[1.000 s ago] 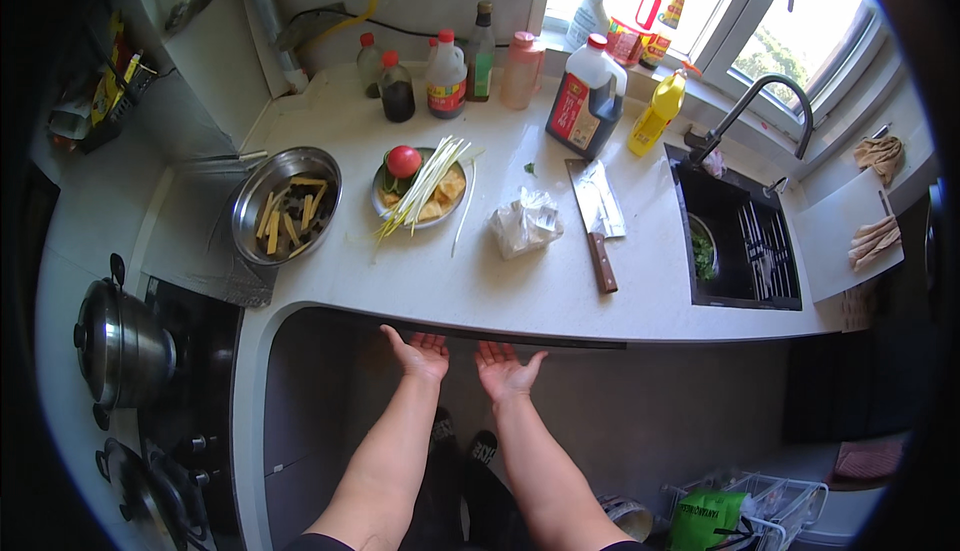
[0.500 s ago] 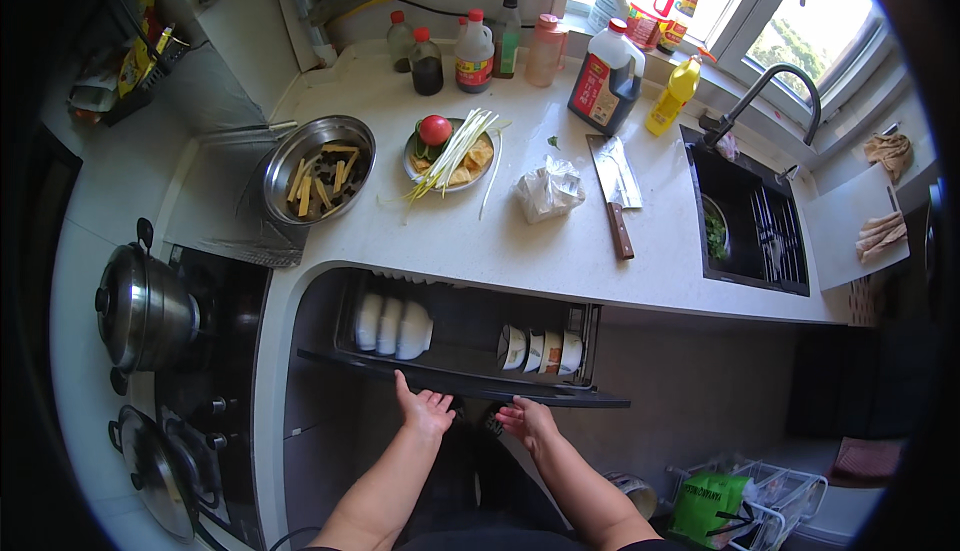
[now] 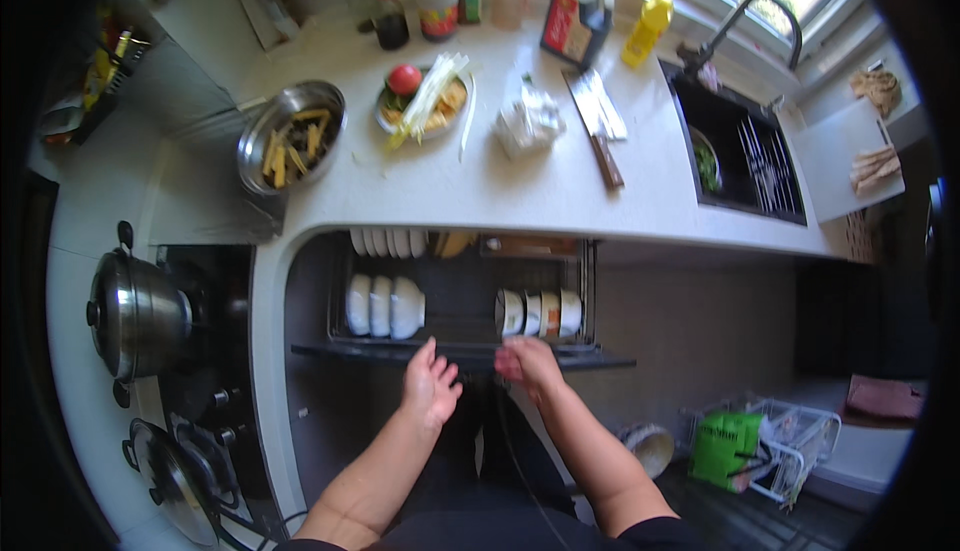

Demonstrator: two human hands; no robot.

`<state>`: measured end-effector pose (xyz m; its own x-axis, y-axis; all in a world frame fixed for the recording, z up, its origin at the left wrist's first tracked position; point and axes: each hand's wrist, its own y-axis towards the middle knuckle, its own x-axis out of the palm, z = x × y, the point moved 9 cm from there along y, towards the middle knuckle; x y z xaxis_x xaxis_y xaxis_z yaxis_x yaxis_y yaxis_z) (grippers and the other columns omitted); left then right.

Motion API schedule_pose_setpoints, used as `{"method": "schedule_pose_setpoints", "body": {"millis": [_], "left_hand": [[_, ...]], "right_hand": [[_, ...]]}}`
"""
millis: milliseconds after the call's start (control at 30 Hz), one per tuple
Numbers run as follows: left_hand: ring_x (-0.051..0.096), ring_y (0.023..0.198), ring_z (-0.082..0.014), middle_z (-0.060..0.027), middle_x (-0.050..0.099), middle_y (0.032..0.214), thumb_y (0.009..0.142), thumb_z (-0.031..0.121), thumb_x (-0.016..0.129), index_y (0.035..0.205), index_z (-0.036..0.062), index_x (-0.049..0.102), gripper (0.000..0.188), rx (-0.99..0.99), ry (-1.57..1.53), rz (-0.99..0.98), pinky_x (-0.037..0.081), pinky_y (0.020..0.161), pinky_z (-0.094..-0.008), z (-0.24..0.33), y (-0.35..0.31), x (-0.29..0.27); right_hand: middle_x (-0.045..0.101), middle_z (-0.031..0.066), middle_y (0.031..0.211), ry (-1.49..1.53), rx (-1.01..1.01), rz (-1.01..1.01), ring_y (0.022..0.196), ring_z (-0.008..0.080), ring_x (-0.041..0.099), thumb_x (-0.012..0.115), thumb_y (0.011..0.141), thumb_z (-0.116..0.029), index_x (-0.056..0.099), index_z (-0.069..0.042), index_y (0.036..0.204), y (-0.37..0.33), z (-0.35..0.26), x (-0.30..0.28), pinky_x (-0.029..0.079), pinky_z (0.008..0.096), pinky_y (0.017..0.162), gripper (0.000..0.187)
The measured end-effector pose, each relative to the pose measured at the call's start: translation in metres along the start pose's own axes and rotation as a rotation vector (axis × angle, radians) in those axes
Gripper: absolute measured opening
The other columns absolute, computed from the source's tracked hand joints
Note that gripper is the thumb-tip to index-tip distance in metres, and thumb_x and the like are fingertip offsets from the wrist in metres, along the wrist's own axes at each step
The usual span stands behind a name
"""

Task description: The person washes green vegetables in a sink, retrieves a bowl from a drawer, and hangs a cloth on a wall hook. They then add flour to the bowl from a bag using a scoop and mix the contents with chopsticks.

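Note:
A dark drawer stands pulled out under the counter. In its left part several white bowls stand on edge, and several patterned bowls stand in a row on the right. My left hand is palm up with fingers spread, close to the drawer's front panel and holding nothing. My right hand is at the panel's top edge, its slightly bent fingers pointing left. Nothing shows in it; blur hides whether it touches the panel. White plates are visible at the drawer's back.
On the counter are a steel bowl of yellowish sticks, a plate of vegetables with a tomato, a plastic bag, a cleaver and bottles. A sink lies right, a pot left. A wire rack stands low right.
My view has tilted downward. More of the drawer's back now shows, including plates. My right hand has risen to the panel's edge; my left fingers now point more upward.

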<state>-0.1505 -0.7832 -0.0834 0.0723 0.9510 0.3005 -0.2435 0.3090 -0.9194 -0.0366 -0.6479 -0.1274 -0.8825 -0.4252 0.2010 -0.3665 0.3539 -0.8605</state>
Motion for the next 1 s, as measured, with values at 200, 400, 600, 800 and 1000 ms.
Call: {"method": "schedule_pose_setpoints", "body": {"millis": [200,400,600,800,1000], "left_hand": [[0.023,0.139,-0.0296,-0.0144,0.016,0.154,0.089,0.041,0.056,0.149,0.0090,0.013,0.081,0.070,-0.013,-0.072,0.008,0.113,-0.0511,0.003,0.035,0.054],[0.037,0.128,-0.0291,-0.0116,0.035,0.144,0.092,0.032,0.056,0.141,0.0108,0.034,0.058,0.247,0.121,0.001,0.020,0.109,-0.0499,0.029,0.122,0.047],[0.057,0.106,-0.0215,-0.0126,0.061,0.117,0.093,0.024,0.055,0.121,-0.0021,0.056,0.038,0.745,0.513,0.166,0.042,0.093,-0.0318,0.102,0.185,0.052],[0.063,0.104,-0.0280,-0.0203,0.065,0.111,0.090,0.023,0.057,0.117,0.0020,0.062,0.035,1.025,0.858,0.211,0.047,0.088,-0.0341,0.143,0.236,0.063],[0.066,0.094,-0.0305,-0.0174,0.069,0.098,0.085,0.023,0.061,0.104,0.0063,0.069,0.026,1.018,0.955,0.212,0.050,0.081,-0.0364,0.160,0.284,0.066]], "right_hand": [[0.062,0.0064,0.094,0.237,-0.172,0.033,0.074,0.0145,0.062,0.064,0.088,-0.025,0.058,-0.006,0.109,0.031,-0.034,0.035,0.050,0.0251,0.063,0.029],[0.062,0.0067,0.091,0.075,-0.303,0.193,0.075,0.0128,0.060,0.068,0.084,-0.025,0.058,-0.002,0.111,0.101,-0.045,0.029,0.048,0.0257,0.062,0.036],[0.062,0.0202,0.112,-0.357,-0.618,0.313,0.103,0.0296,0.060,0.078,0.071,-0.039,0.056,0.008,0.117,0.179,-0.076,0.043,0.047,0.0355,0.088,0.069],[0.057,0.0242,0.120,-0.395,-0.875,0.343,0.115,0.0335,0.054,0.080,0.066,-0.044,0.054,0.007,0.119,0.212,-0.109,0.082,0.043,0.0391,0.095,0.078],[0.059,0.0245,0.115,-0.369,-0.931,0.301,0.111,0.0381,0.055,0.080,0.060,-0.044,0.057,0.002,0.115,0.259,-0.113,0.109,0.042,0.0416,0.097,0.076]]}}
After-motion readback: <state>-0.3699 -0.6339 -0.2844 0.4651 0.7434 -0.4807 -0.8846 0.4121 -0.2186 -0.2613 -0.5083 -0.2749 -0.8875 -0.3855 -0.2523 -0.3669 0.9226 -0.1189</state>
